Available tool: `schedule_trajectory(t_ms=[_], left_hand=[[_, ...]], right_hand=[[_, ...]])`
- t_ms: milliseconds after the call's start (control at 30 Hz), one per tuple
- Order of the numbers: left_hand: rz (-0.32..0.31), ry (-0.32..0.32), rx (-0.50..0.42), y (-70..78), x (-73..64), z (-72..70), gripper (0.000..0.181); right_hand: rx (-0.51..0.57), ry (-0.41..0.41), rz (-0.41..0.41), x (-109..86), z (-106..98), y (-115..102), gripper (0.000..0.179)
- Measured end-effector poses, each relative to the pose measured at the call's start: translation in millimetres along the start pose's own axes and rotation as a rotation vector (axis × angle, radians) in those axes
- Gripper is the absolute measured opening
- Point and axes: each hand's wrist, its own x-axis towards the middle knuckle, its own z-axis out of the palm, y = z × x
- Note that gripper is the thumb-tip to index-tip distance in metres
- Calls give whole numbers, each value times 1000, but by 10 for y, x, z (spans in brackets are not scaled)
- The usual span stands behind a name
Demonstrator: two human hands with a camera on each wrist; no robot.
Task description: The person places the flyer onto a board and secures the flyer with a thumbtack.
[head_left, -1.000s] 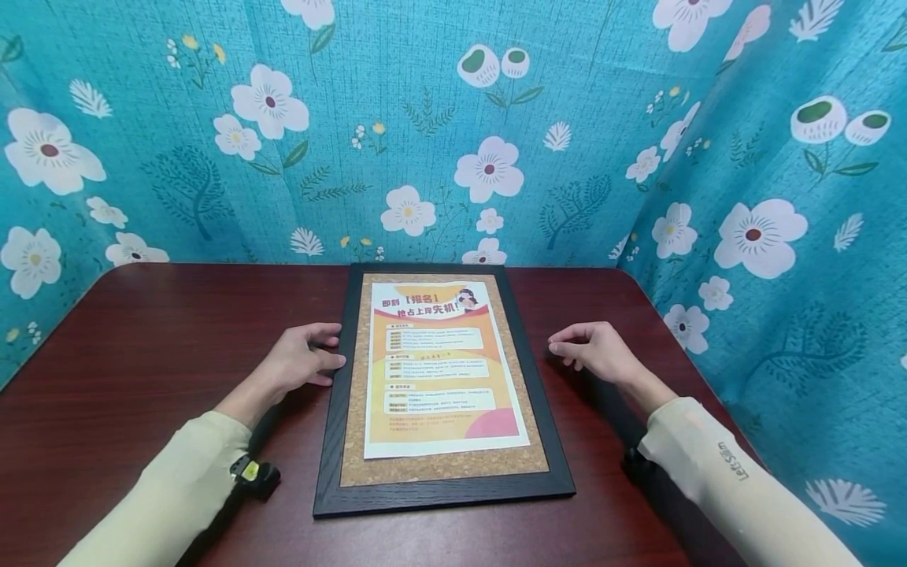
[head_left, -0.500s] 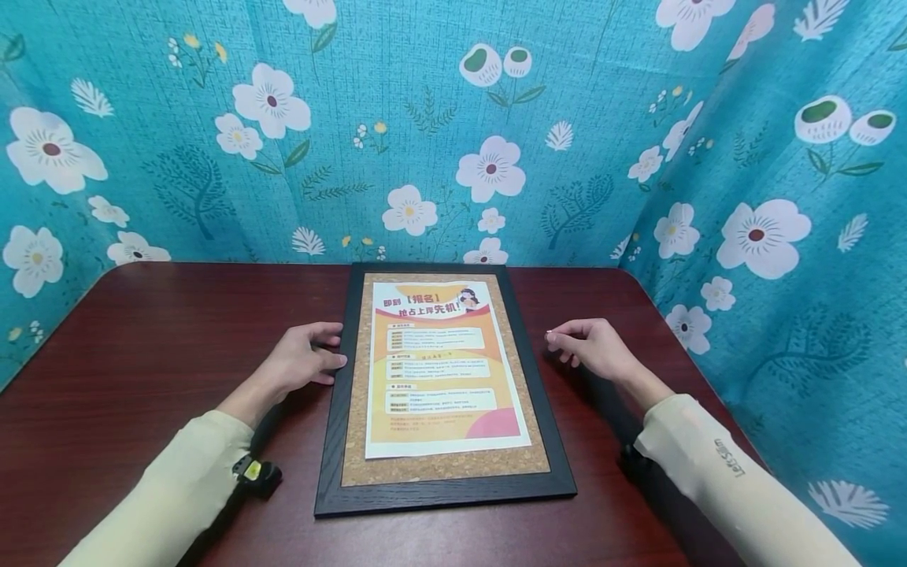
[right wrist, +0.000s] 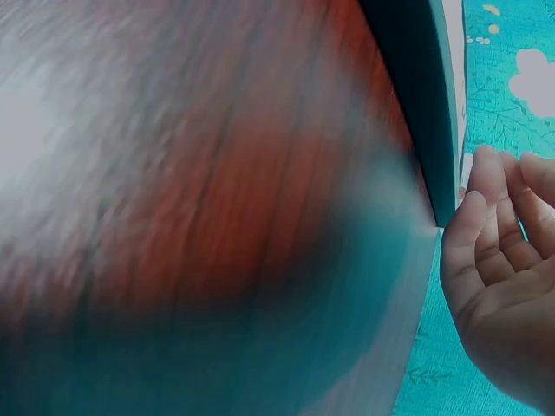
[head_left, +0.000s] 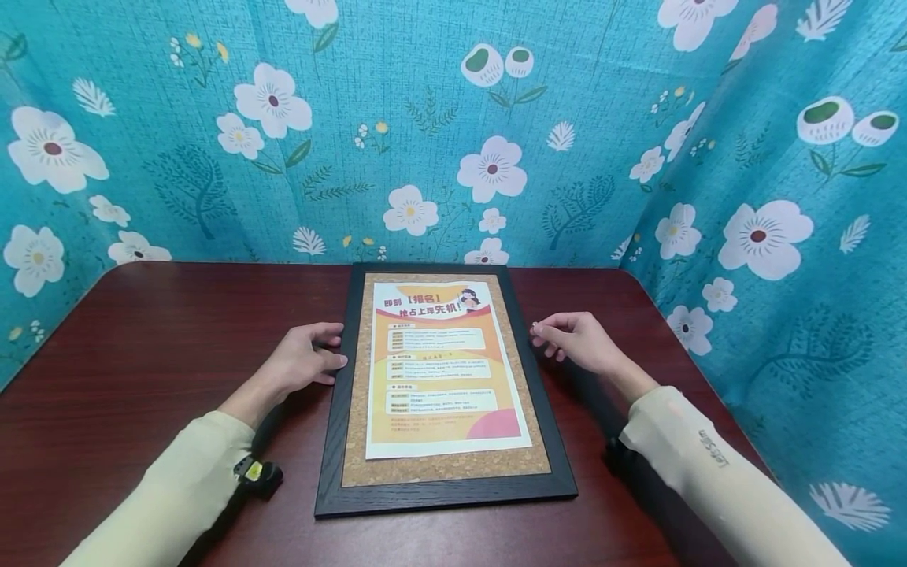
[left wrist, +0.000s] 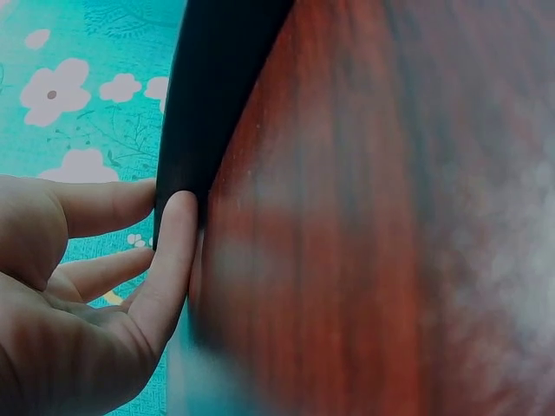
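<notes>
A cork board (head_left: pixel 446 471) in a black wooden frame (head_left: pixel 331 441) lies on the table. On its cork rests a printed yellow, orange and white poster (head_left: pixel 442 429) with red headline characters. My left hand (head_left: pixel 301 358) touches the frame's left edge with fairly straight fingers; in the left wrist view the fingertips (left wrist: pixel 179 208) meet the frame's black side. Just beyond the right edge of the frame, my right hand (head_left: pixel 584 342) brings thumb and forefinger together. A tiny pale object (head_left: pixel 534 324) shows at these fingertips, too small to tell its kind.
The dark red-brown wooden table (head_left: pixel 177 331) extends on both sides of the board. Behind and to the right hangs a turquoise flowered curtain (head_left: pixel 425 102). A small black device (head_left: pixel 260 478) is worn at the left wrist.
My right hand has moved left and slightly up, closer to the right edge of the frame. The left hand, board and poster stay in place.
</notes>
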Motion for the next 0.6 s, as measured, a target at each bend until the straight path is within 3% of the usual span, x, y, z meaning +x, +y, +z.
schedule_trajectory(t_ms=[233, 600], left_hand=[[2, -1, 0, -7, 6, -4, 63], [-3, -5, -4, 15, -9, -1, 63]], right_hand=[[43, 5, 23, 215, 89, 226, 32], [123, -7, 71, 372, 198, 138, 35]])
